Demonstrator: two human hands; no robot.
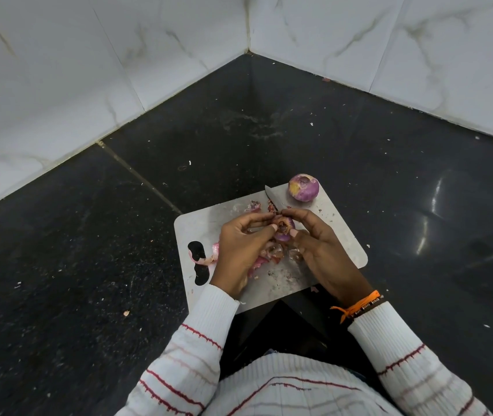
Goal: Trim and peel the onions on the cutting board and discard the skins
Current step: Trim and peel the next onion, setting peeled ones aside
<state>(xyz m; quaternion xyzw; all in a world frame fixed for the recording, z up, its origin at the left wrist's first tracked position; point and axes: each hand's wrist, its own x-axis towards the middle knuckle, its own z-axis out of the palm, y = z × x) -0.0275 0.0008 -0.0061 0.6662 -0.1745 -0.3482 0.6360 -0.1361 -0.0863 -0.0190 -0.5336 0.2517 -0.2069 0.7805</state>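
The dark speckled surface [89, 265] carries small pale crumbs, and behind it two white marble-patterned tiled walls [119, 55] meet in a corner [248, 51], while a thin pale seam [140, 175] runs across the surface from the left wall.

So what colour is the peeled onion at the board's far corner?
Purple with a yellowish-white patch, the peeled onion seen in the head view.
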